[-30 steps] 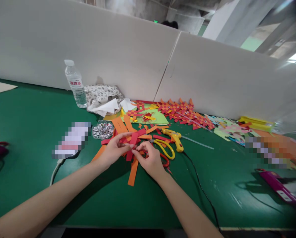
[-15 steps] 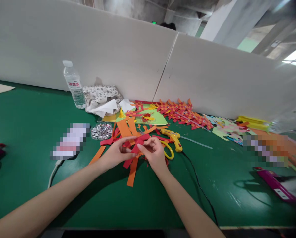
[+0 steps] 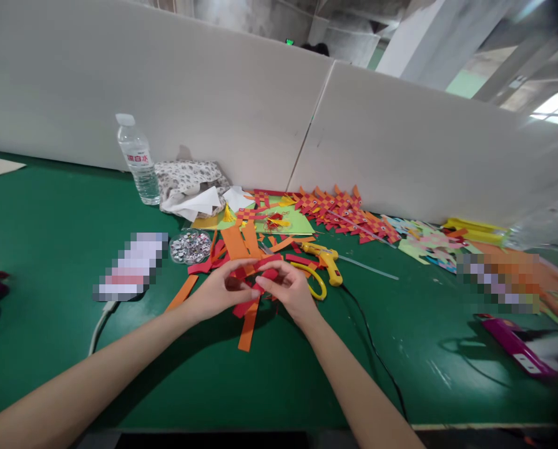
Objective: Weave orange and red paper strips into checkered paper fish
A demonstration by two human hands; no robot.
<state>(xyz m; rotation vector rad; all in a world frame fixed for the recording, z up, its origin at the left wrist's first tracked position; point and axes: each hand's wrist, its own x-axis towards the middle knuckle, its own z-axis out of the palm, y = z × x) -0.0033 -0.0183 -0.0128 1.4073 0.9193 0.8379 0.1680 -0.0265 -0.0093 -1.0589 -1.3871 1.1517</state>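
Both my hands pinch a red paper-like strip (image 3: 268, 274) above a heap of loose strips. My left hand (image 3: 220, 292) is curled, thumb toward the middle, fingers arched along the strip's far side. My right hand (image 3: 289, 288) closes thumb and fingers on the strip's bent part. The fingers partly hide how it is folded. Under and behind the hands lie orange strips (image 3: 248, 327) and further red strips. Just right of my right hand are the yellow handle of scissors (image 3: 319, 288) and a yellow hot glue gun (image 3: 326, 259) with a black cord.
A bag of googly eyes (image 3: 190, 247), a blurred phone (image 3: 133, 265) on a cable and a water bottle (image 3: 139, 162) stand to the left. Woven red-orange fish (image 3: 335, 209) pile against the white partition (image 3: 204, 100). A purple power strip (image 3: 513, 349) lies at right on the green table (image 3: 204, 386).
The flat red piece between my fingers now looks bent over and shows less of its face. My right fingers have curled further around it. The view has shifted very slightly.
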